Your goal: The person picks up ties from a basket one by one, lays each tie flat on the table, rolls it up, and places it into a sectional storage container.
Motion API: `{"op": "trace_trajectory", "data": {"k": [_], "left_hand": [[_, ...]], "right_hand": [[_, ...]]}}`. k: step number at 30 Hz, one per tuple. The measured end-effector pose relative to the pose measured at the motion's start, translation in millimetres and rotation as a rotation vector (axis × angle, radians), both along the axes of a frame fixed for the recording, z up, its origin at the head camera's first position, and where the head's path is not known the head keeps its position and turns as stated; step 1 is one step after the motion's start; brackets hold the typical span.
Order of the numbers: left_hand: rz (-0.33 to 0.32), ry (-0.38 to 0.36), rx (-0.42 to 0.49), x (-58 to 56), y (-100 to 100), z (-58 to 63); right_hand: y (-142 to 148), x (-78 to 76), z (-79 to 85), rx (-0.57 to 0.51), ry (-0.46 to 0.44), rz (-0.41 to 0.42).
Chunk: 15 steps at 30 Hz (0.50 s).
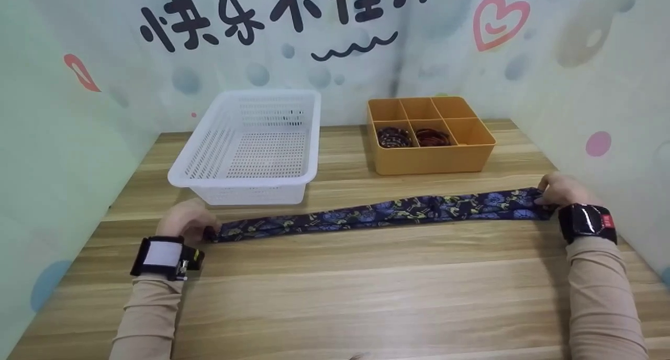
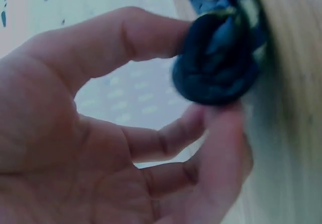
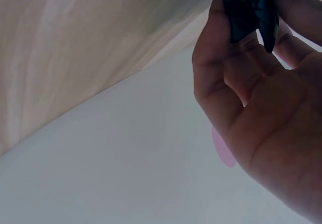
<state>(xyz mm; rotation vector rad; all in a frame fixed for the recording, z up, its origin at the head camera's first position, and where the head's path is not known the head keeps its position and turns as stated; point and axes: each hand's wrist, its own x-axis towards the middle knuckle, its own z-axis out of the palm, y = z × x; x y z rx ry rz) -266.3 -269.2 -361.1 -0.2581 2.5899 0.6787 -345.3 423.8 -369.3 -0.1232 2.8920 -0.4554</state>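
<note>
A dark navy necktie (image 1: 361, 216) with blue flowers and yellow figures stretches sideways between both hands, low over the table. It is narrower at the left and wider at the right. My left hand (image 1: 186, 221) pinches the left end between thumb and fingers; the left wrist view shows that end as a rounded, bunched fold of the necktie (image 2: 216, 63). At the wider end, my right hand (image 1: 568, 190) pinches the cloth. Dark tips of the necktie (image 3: 246, 12) hang among those fingers in the right wrist view, where the upper part is cut off.
Behind the necktie at left stands a white perforated basket (image 1: 243, 182) with nothing in it. An orange divided box (image 1: 429, 161) stands at back right; coiled dark patterned items (image 1: 395, 137) fill two front compartments. Printed walls bound the wooden table (image 1: 366, 297) at the back and sides.
</note>
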Motion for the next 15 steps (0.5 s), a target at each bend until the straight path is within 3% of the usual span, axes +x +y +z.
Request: {"op": "trace_trajectory", "data": {"k": [7, 11, 15], "left_hand": [[-0.083, 0.073, -0.013, -3.2, 12, -5.2], [-0.08, 0.094, -0.008, -3.2, 15, -5.4], [-0.032, 0.08, 0.064, -0.6, 17, -3.0]], "right_hand": [[0, -2.2, -0.3, 0.004, 0.004, 0.011], [1, -4.0, -1.0, -0.012, 0.005, 0.014], [1, -4.2, -1.4, -0.007, -0.002, 0.008]]}}
